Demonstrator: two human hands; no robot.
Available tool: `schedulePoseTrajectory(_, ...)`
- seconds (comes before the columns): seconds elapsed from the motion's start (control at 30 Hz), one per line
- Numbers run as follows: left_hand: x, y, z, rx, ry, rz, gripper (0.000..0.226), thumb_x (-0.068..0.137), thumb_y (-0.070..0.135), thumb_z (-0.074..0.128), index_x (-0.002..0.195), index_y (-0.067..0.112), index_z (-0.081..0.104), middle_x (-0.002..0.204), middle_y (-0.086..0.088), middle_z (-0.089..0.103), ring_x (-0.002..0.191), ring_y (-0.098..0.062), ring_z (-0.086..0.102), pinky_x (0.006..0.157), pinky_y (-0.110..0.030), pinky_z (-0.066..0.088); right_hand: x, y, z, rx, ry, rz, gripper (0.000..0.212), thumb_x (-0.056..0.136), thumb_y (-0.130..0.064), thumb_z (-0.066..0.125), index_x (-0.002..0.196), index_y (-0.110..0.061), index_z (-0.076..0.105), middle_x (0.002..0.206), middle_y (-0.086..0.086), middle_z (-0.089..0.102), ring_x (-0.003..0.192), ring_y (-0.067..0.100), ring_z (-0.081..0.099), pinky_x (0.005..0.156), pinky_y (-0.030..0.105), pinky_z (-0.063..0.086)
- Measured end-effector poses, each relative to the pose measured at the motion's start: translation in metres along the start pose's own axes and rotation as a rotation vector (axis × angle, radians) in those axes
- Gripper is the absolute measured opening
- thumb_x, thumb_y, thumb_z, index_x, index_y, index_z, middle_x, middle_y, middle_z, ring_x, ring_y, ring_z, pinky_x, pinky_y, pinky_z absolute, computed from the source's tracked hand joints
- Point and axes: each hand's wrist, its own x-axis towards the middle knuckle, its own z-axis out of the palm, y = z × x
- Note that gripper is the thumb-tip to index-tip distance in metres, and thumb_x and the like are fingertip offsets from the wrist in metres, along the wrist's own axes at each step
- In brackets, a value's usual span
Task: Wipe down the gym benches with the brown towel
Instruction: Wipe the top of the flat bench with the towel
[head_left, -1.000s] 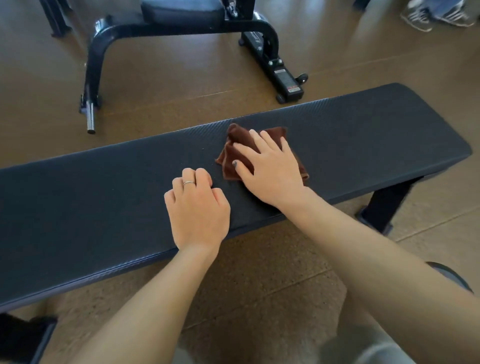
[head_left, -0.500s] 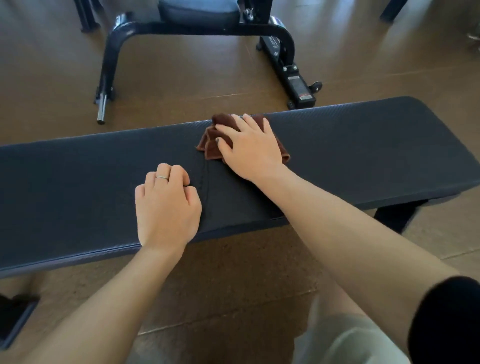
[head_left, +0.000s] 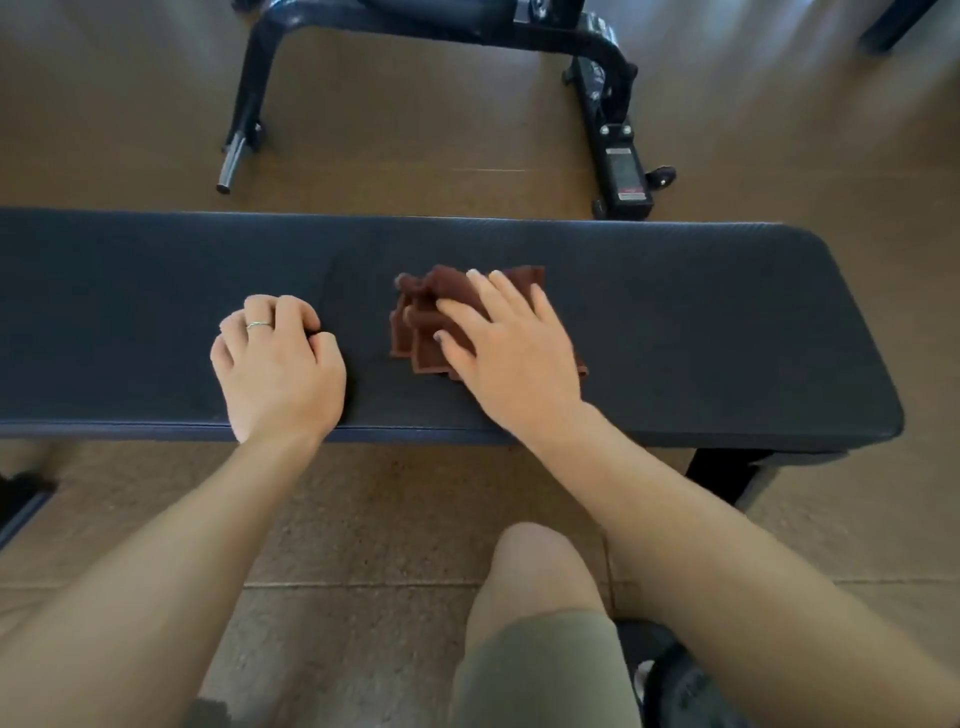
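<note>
1. My left hand (head_left: 280, 364) rests on the table (head_left: 727, 332) near its front edge, fingers curled under, gripping nothing, a ring (head_left: 258, 325) on one finger.
2. The brown towel (head_left: 431, 322) lies crumpled mid-table, right of that fist.
3. My right hand (head_left: 511, 353) lies open, flat on the towel.
</note>
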Motion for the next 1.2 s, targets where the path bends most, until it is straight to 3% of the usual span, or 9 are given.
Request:
schedulePoseTrajectory(0.13,0.000,0.005,0.000,0.027,0.002,-0.009,0.011,0.098,0.020,0.040,0.103,0.019,0.050,0.126,-0.006,0.047,0.127,-0.034,0.037,0.115,-0.048,0.025,-0.008,0.083,-0.022,-0.056,0.014,0.234,0.045,0.107,-0.051,0.033,0.143,-0.036,0.057,0.161,0.000,0.044,0.153,0.026,0.032,0.126,0.054,0.022)
schedulePoseTrajectory(0.27,0.000,0.005,0.004,0.027,0.012,-0.017,0.010,0.096,0.019,0.039,0.100,0.018,0.049,0.122,-0.006,0.048,0.125,-0.034,0.039,0.115,-0.048,0.027,-0.009,0.040,-0.020,-0.081,0.029,0.374,0.048,0.108,-0.049,0.031,0.145,-0.033,0.057,0.163,0.004,0.041,0.153,0.028,0.032,0.126,0.056,0.020)
schedulePoseTrajectory(0.43,0.000,0.000,0.003,0.006,0.009,0.036,0.012,0.095,0.018,0.040,0.102,0.017,0.050,0.123,-0.008,0.049,0.125,-0.035,0.041,0.115,-0.051,0.027,-0.013,-0.080,0.003,0.005,-0.024,0.158,0.046,0.108,-0.048,0.038,0.147,-0.033,0.054,0.163,0.004,0.041,0.153,0.027,0.033,0.125,0.055,0.022)
schedulePoseTrajectory(0.57,0.001,-0.002,0.000,-0.001,-0.021,0.124,0.013,0.096,0.018,0.041,0.103,0.017,0.051,0.124,-0.008,0.050,0.126,-0.034,0.040,0.115,-0.050,0.026,-0.011,-0.061,0.004,0.032,0.017,0.072,0.042,0.107,-0.048,0.042,0.143,-0.035,0.058,0.159,0.001,0.047,0.150,0.024,0.039,0.125,0.049,0.025)
schedulePoseTrajectory(0.63,0.001,-0.006,-0.001,-0.008,-0.033,0.164,0.015,0.095,0.018,0.041,0.104,0.016,0.053,0.124,-0.009,0.051,0.125,-0.035,0.042,0.113,-0.051,0.028,-0.010,-0.016,-0.002,-0.047,0.075,0.192,0.040,0.106,-0.046,0.042,0.139,-0.035,0.061,0.157,0.001,0.050,0.148,0.024,0.041,0.124,0.049,0.027)
schedulePoseTrajectory(0.73,0.001,-0.010,-0.003,-0.008,-0.030,0.215,0.016,0.095,0.019,0.042,0.104,0.014,0.055,0.123,-0.011,0.054,0.122,-0.036,0.046,0.110,-0.052,0.033,-0.005,0.033,-0.015,-0.098,0.089,0.548,0.043,0.107,-0.049,0.035,0.141,-0.036,0.058,0.161,0.002,0.044,0.152,0.028,0.033,0.125,0.056,0.023)
schedulePoseTrajectory(0.83,0.001,-0.010,-0.004,-0.022,-0.063,0.233,0.017,0.096,0.022,0.042,0.105,0.015,0.055,0.126,-0.010,0.054,0.125,-0.034,0.046,0.111,-0.050,0.032,0.000,-0.002,-0.014,-0.106,0.072,0.713,0.048,0.108,-0.050,0.029,0.148,-0.034,0.052,0.165,0.003,0.036,0.155,0.028,0.027,0.127,0.057,0.016)
schedulePoseTrajectory(1.0,0.004,-0.013,-0.003,-0.075,-0.079,0.257,0.019,0.097,0.021,0.043,0.108,0.017,0.058,0.129,-0.009,0.054,0.127,-0.033,0.045,0.113,-0.050,0.031,-0.015,-0.126,0.012,-0.061,0.038,0.511,0.046,0.109,-0.048,0.030,0.145,-0.035,0.055,0.163,-0.001,0.041,0.153,0.023,0.031,0.126,0.054,0.020)
schedulePoseTrajectory(1.2,0.007,-0.016,-0.004,-0.092,-0.112,0.295,0.016,0.097,0.021,0.046,0.108,0.018,0.057,0.129,-0.008,0.051,0.128,-0.033,0.044,0.114,-0.051,0.029,0.001,-0.074,0.004,-0.091,0.002,0.432,0.044,0.108,-0.050,0.033,0.146,-0.040,0.052,0.162,-0.004,0.043,0.152,0.022,0.033,0.127,0.050,0.020)
